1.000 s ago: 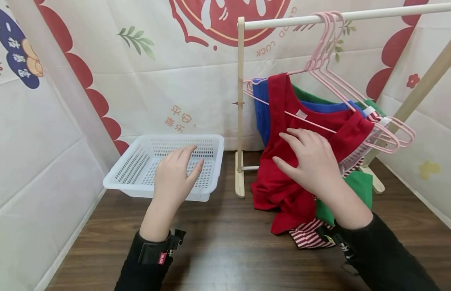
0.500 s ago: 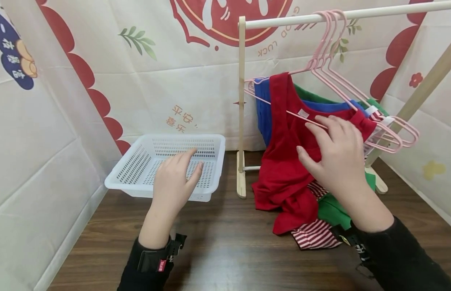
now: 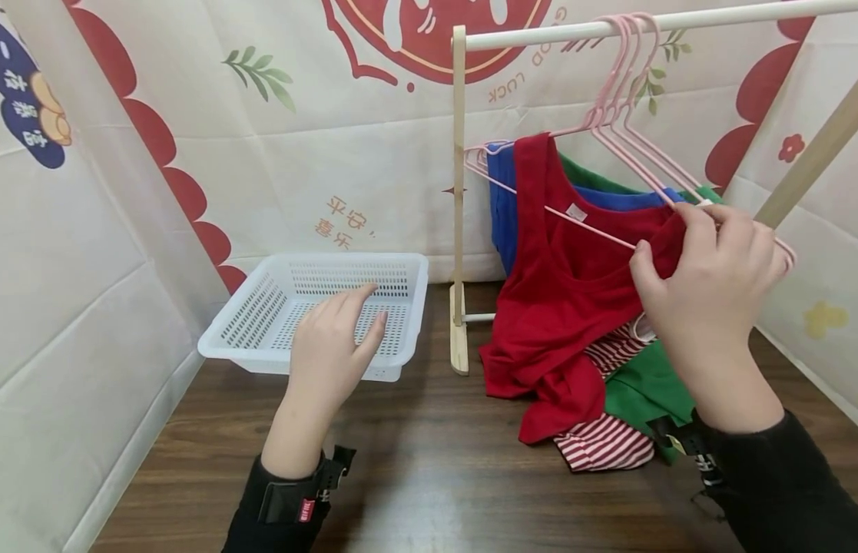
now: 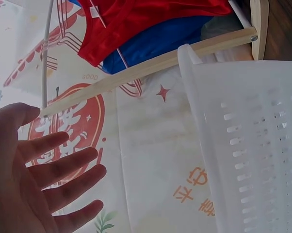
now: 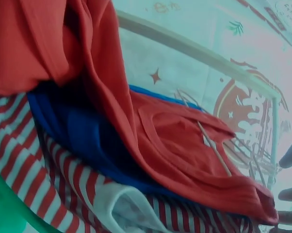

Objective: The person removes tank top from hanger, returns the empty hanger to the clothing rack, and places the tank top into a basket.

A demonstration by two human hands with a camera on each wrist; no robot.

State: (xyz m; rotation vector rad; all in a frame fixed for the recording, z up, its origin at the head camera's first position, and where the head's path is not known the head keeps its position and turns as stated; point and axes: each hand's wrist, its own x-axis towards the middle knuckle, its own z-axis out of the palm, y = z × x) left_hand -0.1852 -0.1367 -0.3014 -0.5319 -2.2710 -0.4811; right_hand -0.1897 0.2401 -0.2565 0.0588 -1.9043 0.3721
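Observation:
A red tank top (image 3: 567, 307) hangs in front on a pink hanger (image 3: 618, 73). My right hand (image 3: 722, 284) is at its right shoulder strap, thumb and fingers spread, fingertips right at the strap. In the right wrist view, those fingers (image 5: 290, 194) appear dark at the edge beside the red shoulder. Behind it show a blue garment (image 3: 502, 215), a green garment (image 3: 653, 384) and a red-and-white striped one (image 3: 601, 444). My left hand (image 3: 328, 334) hovers in front of the white basket (image 3: 217, 349), holding nothing, its fingers apart in the left wrist view.
The clothes rack has a white rail (image 3: 539, 36) and a wooden post (image 3: 458, 177) between basket and clothes. Garment hems lie on the brown wooden tabletop (image 3: 429, 476). Printed cloth (image 3: 276, 184) stands behind and along both sides.
My right hand has moved rightward across the front of the red tank top to its right shoulder strap. The left hand has stayed nearly still by the basket.

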